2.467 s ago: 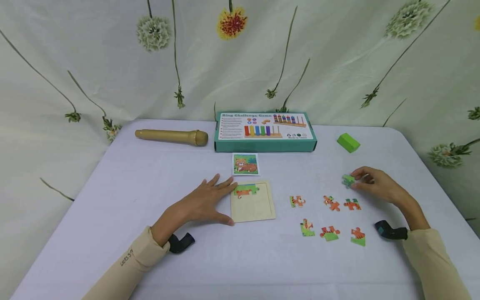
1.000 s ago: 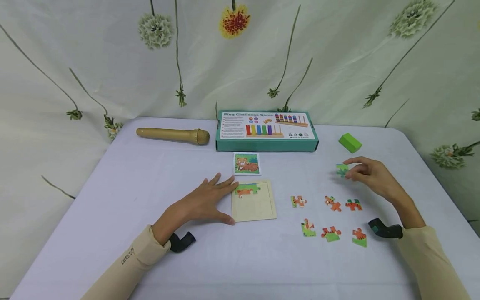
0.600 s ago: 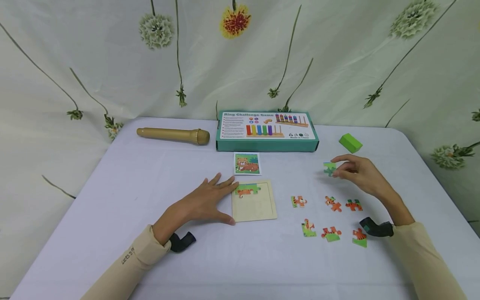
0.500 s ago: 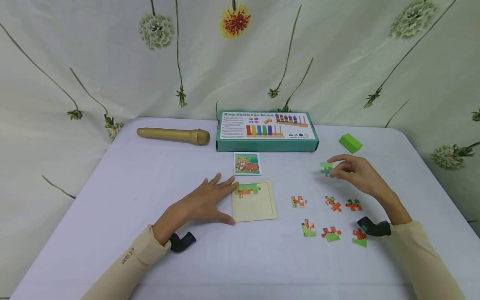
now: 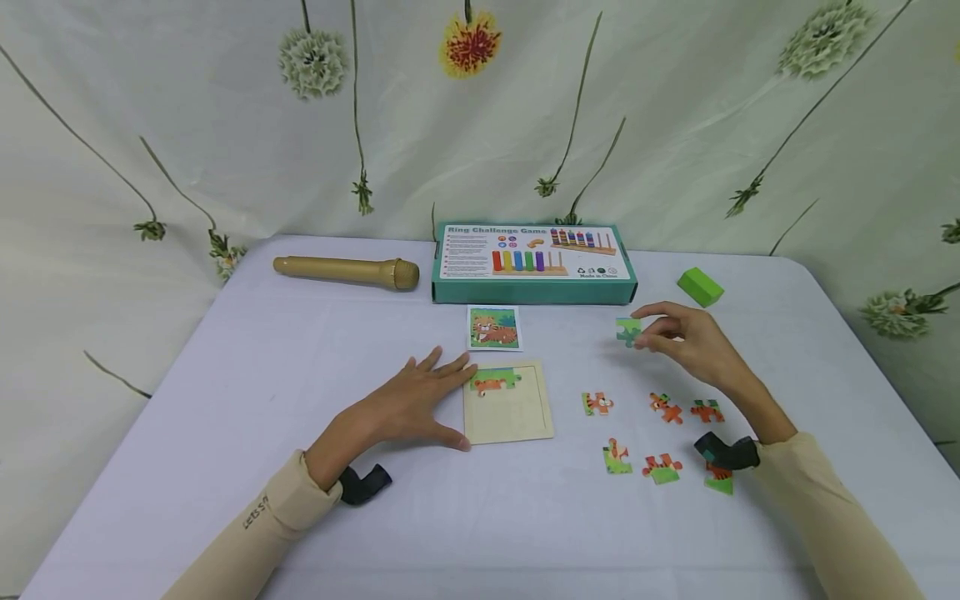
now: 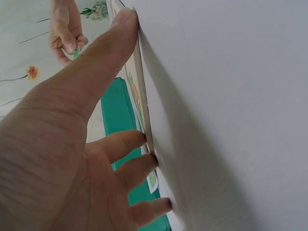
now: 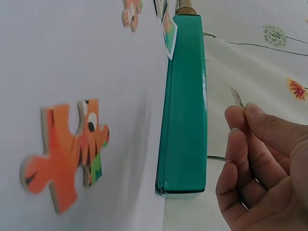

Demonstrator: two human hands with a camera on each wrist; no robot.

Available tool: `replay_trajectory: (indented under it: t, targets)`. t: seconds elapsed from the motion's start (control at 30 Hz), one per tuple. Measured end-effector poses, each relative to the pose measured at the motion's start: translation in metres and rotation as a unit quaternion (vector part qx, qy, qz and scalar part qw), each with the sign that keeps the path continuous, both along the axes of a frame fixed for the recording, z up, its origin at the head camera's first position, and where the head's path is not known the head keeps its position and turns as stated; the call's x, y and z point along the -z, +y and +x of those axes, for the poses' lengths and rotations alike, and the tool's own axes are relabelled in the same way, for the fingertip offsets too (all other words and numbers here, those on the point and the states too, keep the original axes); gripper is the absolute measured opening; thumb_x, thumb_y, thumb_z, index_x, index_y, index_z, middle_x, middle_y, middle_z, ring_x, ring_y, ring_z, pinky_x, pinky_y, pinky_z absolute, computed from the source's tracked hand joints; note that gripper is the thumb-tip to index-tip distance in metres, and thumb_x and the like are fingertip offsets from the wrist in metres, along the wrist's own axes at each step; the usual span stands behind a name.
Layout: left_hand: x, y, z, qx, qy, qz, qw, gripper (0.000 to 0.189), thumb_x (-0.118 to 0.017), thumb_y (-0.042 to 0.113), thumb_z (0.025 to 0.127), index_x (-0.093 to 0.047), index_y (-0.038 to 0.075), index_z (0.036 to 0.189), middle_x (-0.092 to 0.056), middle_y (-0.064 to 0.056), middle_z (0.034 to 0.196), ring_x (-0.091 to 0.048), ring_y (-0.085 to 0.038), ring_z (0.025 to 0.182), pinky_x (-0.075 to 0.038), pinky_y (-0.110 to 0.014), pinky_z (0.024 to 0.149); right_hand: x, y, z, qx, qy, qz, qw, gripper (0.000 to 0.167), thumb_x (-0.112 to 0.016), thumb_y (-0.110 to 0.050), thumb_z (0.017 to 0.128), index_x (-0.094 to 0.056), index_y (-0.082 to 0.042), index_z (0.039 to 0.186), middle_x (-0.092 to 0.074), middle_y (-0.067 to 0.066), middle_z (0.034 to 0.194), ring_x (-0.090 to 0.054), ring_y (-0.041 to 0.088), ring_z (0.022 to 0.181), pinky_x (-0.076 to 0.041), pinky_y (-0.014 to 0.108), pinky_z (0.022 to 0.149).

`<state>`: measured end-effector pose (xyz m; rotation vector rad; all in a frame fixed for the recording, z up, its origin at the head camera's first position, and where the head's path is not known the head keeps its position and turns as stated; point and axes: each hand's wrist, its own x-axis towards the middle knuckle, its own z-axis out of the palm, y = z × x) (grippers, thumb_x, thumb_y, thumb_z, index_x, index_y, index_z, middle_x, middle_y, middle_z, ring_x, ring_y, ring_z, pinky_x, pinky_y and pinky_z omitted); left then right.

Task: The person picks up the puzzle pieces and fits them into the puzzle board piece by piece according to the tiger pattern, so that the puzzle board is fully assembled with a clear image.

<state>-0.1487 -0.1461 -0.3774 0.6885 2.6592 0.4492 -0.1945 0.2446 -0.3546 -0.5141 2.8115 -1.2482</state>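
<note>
My right hand [image 5: 686,340] pinches a green jigsaw puzzle piece [image 5: 627,332] between thumb and fingers, raised above the table. In the right wrist view that piece [image 7: 237,98] appears edge-on at the fingertips. My left hand [image 5: 412,406] lies spread at the left side of a square wooden puzzle tray [image 5: 510,417], its thumb and fingertips touching the edge. Joined pieces [image 5: 495,380] with green and orange fill the tray's upper left. Several loose tiger pieces lie to the right, among them an orange one with an eye [image 7: 77,149]. The lower right piece [image 5: 718,483] is partly hidden by the wrist camera.
A tiger picture card [image 5: 493,327] lies just behind the tray. Farther back stand a teal game box [image 5: 534,290], a gold microphone [image 5: 345,272] to its left and a green block [image 5: 700,286] to its right. A flowered cloth [image 5: 660,125] hangs behind the table.
My right hand has picked up the green puzzle piece and carried it leftward toward the tray, turning it somewhat. The left hand keeps its place at the tray.
</note>
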Motion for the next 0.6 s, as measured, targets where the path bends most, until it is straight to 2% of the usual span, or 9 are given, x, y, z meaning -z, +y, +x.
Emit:
replay_trajectory:
  t: [0.33, 0.6]
  targets:
    - [0.001, 0.000, 0.000, -0.001, 0.001, -0.003, 1.0000, 0.106, -0.078, 0.059, 0.067, -0.028, 0.021, 0.152, -0.016, 0.003, 0.160, -0.002, -0.034, 0.147, -0.007, -0.058, 0.116, 0.003, -0.016, -0.002, -0.023, -0.009, -0.007, 0.9997, 0.033, -0.070, -0.013, 0.088, -0.061, -0.007, 0.119, -0.073, 0.006, 0.084, -0.062, 0.032, 0.078, -0.047, 0.022, 0.066]
    - [0.000, 0.000, 0.000, -0.002, -0.002, -0.002, 1.0000, 0.106, -0.079, 0.059, 0.068, -0.028, 0.021, 0.152, -0.016, 0.003, 0.160, -0.001, -0.033, 0.148, -0.006, -0.058, 0.116, 0.005, -0.026, -0.003, -0.035, -0.026, -0.010, 0.9990, 0.032, -0.069, -0.011, 0.089, -0.061, -0.007, 0.119, -0.073, 0.006, 0.084, -0.063, 0.030, 0.078, -0.048, 0.023, 0.066]
